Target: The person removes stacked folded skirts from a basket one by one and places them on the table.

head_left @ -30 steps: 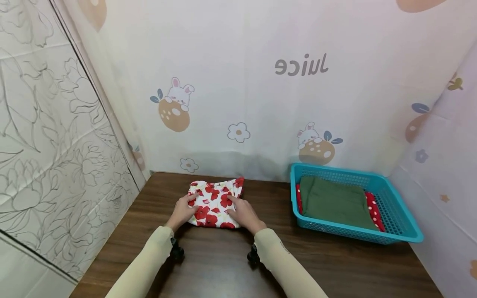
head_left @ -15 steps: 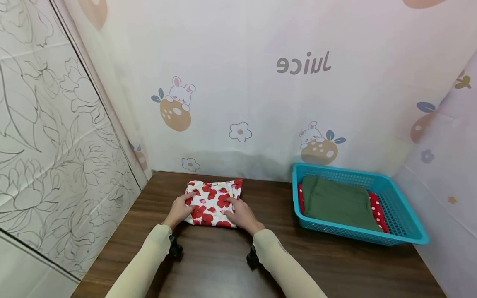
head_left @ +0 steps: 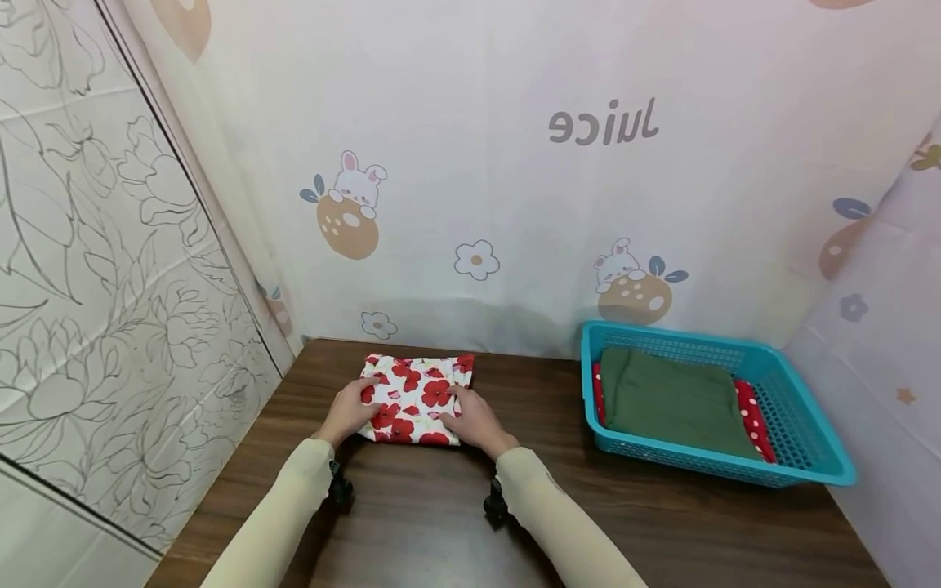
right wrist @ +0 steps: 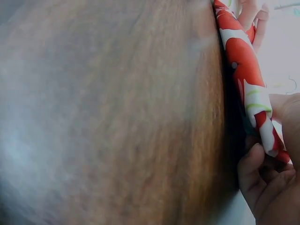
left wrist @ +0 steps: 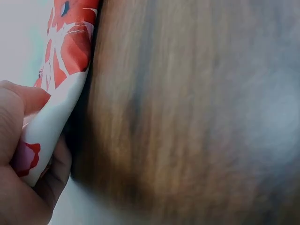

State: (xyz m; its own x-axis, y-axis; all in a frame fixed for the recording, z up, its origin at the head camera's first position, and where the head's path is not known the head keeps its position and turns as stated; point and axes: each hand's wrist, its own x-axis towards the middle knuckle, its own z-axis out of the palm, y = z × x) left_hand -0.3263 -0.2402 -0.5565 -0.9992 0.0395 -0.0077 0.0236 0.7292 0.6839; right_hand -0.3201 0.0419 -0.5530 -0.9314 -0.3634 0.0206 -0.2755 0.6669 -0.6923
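dark wood worktop [head_left: 647,523] runs up to a pale curtain [head_left: 515,180] printed with rabbits, flowers and the mirrored word "juice"; a wall panel with line-drawn flowers [head_left: 95,269] closes the left side. at the right back of the worktop sits a teal plastic basket [head_left: 809,461] with mesh walls. in it lies a folded green cloth [head_left: 672,400], on top of a red cloth with white dots [head_left: 751,412] that shows along the basket's right and left edges.

toward the back left lies a folded white cloth with red flowers [head_left: 415,396], flat on the worktop and just short of the curtain. the left hand [head_left: 349,410] grips its left near corner, thumb on top and fingers curled under, as the left wrist view shows. the right hand [head_left: 470,418] pinches the right near corner the same way, fingers tucked beneath the edge. bare worktop lies between the flowered cloth and the basket, well apart, and in front of the hands.
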